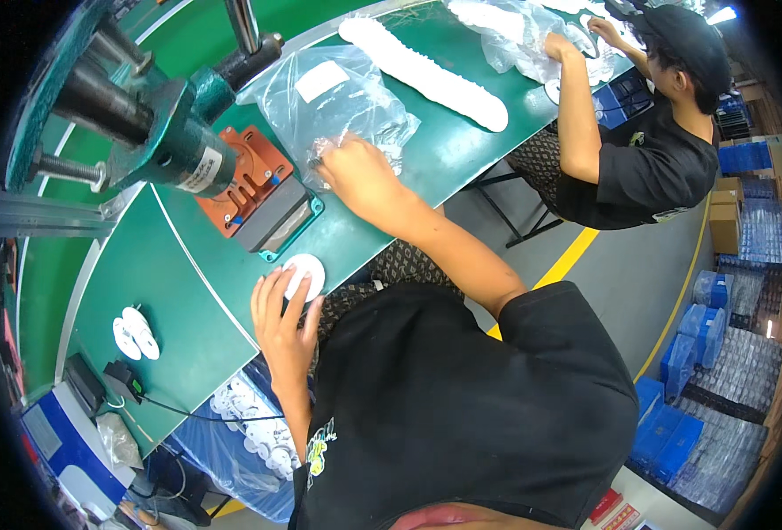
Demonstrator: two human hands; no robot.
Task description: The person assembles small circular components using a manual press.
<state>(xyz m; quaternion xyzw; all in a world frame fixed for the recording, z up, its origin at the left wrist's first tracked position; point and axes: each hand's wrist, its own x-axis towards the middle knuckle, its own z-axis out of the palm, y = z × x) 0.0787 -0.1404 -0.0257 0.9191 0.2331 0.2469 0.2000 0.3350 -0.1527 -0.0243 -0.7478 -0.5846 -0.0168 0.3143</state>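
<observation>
The person's left hand (283,311) lies on the green bench (197,336) at its near edge, fingers curled around a flat round white plastic disc (305,274), seemingly pinning it against the surface so it is ready to lift; the disc looks thin, smooth and plain white, half covered by the fingers. The right hand (356,172) reaches forward into a crumpled clear plastic bag (329,102), its fingers closed on something inside, though what they grip cannot be made out through the film. Between the hands sits an orange fixture plate on a grey block (254,190) beneath a dark green press (166,146). Two more white discs (135,332) lie to the left, apart from the hand. Farther along, another person's hands handle similar bags beside a long row of stacked white discs (426,71)
</observation>
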